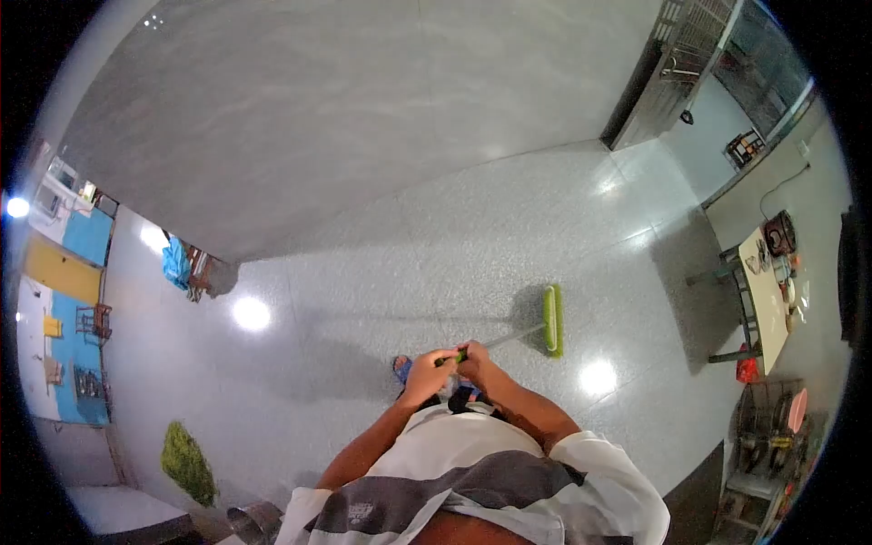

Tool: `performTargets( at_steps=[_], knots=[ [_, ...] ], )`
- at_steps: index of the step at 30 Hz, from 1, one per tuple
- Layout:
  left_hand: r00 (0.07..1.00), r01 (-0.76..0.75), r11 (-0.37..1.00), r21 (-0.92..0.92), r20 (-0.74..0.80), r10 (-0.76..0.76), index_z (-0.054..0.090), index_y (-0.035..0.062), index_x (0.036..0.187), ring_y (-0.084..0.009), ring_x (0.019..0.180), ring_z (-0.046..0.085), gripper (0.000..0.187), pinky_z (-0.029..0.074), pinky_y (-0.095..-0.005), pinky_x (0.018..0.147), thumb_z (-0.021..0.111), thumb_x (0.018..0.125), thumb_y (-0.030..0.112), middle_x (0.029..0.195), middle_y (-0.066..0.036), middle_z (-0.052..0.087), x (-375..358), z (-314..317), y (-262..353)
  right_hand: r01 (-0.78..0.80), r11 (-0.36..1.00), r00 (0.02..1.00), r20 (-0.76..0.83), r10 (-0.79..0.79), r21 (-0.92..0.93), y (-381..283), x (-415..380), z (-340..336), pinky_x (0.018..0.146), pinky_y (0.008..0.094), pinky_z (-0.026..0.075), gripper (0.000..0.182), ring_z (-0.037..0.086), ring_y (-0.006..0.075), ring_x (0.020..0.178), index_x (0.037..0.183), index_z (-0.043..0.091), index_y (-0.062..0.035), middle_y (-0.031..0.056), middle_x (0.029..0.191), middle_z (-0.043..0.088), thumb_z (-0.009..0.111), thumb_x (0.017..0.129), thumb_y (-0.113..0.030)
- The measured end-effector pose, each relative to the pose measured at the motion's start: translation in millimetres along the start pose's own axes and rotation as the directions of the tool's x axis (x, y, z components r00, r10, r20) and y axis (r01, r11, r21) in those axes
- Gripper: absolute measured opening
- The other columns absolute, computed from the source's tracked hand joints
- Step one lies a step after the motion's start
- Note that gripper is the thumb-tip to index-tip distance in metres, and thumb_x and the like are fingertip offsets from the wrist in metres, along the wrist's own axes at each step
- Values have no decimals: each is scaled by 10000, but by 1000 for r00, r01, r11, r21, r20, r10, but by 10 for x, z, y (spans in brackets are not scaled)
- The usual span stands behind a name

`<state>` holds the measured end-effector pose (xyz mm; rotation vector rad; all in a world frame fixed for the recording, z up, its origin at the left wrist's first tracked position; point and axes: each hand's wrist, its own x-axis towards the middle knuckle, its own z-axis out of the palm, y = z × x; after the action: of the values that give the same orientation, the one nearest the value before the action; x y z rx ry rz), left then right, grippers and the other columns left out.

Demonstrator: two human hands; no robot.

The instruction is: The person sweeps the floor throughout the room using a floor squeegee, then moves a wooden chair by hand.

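Both of my hands are wrapped round the handle of a broom [553, 321], close together in front of my body. My left hand [427, 374] grips the dark end of the handle. Just beside it, my right hand [473, 361] is closed round a green part of the handle. From there the pale stick runs out to the right, down to the green head, whose bristles are at the floor. The handle inside my fingers is hidden. Below my hands, blue sandals [401, 366] show on my feet.
A table [768, 295] with several items stands at the right, above a shelf rack [758, 472]. An open door [668, 73] is at the upper right. A blue bag [175, 262] lies by the wall's left end. A green bushy thing [188, 463] is at the lower left.
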<state>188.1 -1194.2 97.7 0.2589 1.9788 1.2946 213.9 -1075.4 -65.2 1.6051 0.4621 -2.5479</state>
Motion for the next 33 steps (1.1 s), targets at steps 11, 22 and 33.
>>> performTargets(
  at_steps=[11,22,33],
  knots=[
    [959,-188,924,335,-142,246,615,107,914,-261,584,568,258,431,-328,547,538,731,271,674,-136,594,35,-809,-445,-235,932,952,125,278,-277,651,291,675,615,341,443,173,507,216,707,792,498,-43,98,764,523,378,795,-168],
    [960,-91,688,720,-120,252,582,126,861,-324,648,574,251,453,-417,578,504,750,336,720,-162,587,-36,-1487,329,-750,643,416,865,280,152,1011,484,1826,517,257,390,202,427,114,538,631,382,-117,-12,588,419,358,828,-156],
    [731,-580,486,654,154,665,607,122,732,-276,618,582,147,455,-367,522,577,705,263,752,-116,599,151,-1413,526,-609,771,557,792,251,184,364,-44,1707,492,244,368,213,407,109,489,600,398,-101,-18,536,408,425,805,-150]
  ],
)
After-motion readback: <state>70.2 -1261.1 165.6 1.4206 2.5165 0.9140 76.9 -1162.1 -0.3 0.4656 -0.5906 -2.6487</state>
